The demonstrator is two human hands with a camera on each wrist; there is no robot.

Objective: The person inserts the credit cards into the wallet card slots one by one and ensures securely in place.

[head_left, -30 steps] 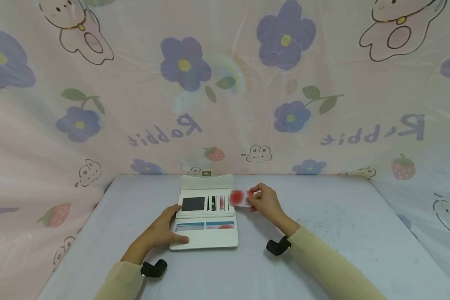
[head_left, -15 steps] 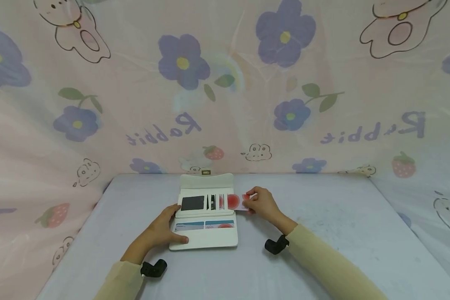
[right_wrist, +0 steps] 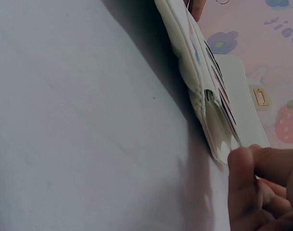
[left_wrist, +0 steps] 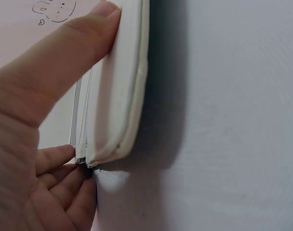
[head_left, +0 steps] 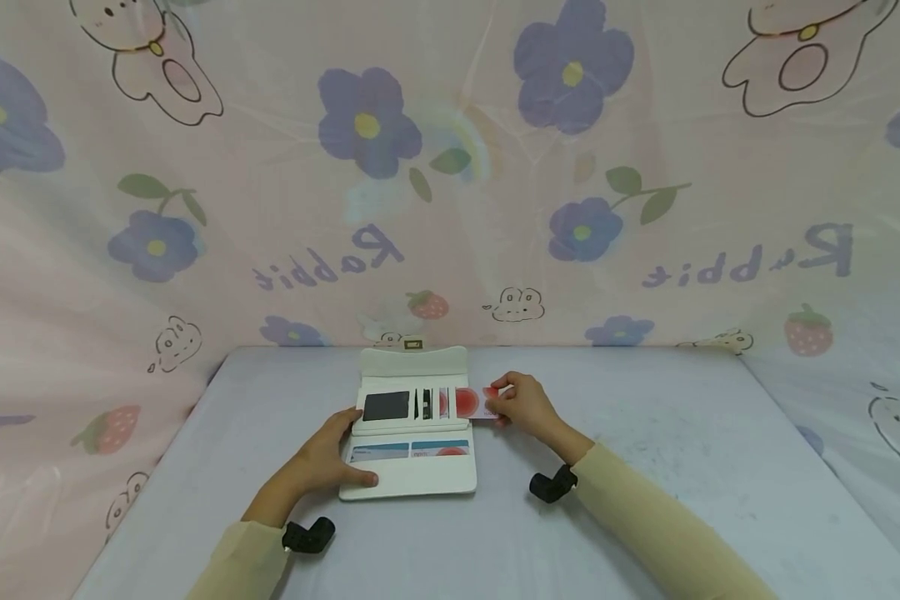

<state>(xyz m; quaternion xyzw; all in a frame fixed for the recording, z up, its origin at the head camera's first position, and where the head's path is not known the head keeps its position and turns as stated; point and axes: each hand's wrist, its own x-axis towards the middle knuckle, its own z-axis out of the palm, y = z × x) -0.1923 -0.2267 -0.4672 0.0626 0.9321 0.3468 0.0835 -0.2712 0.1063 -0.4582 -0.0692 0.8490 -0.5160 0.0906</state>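
Observation:
A white wallet lies unfolded on the white-covered table, its flap toward the back. My left hand grips its left edge, thumb on the front panel and the other fingers along the side. At the wallet's right edge my right hand pinches a pink card with a red circle. The card lies over the right end of the row of slots; how far it sits inside a slot I cannot tell. Other cards show in the front pocket, and a dark panel lies left of the slots.
A gold-coloured clasp sits on the flap at the back. Behind the table hangs a pink curtain printed with flowers and rabbits. Black wrist devices are worn at both cuffs.
The right hand has moved a little left, carrying the pink card from beside the wallet to over its right slots. In the last half second almost nothing moves. The left hand stays put.

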